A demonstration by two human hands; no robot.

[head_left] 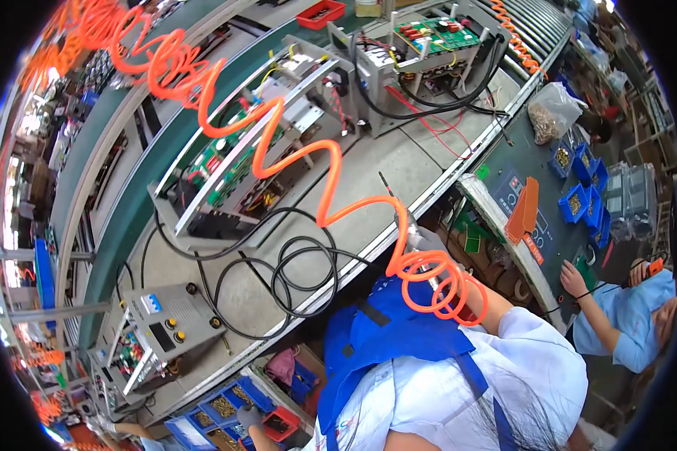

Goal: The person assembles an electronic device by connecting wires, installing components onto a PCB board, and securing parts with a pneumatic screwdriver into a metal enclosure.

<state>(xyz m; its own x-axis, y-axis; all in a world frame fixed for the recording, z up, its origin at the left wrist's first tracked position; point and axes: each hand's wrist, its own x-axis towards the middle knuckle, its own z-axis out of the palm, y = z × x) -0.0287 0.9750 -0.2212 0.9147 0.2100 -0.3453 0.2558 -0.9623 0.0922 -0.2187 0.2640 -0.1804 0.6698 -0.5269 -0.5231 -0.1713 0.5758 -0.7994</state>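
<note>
My right hand [427, 242], in a grey glove, is closed around a powered screwdriver [400, 218], partly covered by its orange coiled hose [331, 180]. The thin bit points up and left, over the edge of the work line. Far down at the lower left, my left hand [250, 416], also gloved in grey, is at the blue bins of small brass-coloured fasteners [222, 407]; its fingers are too small to make out. Beside that hand sits a red bin [281, 423]. A grey-panelled machine [169, 323] with yellow knobs stands on the line, left of my body.
Two open-framed units with circuit boards, one long [256, 150] and one at the back [429, 52], stand on the line. A black cable [305, 274] lies coiled before them. To the right, a co-worker [617, 308] works at a bench with blue bins [575, 203].
</note>
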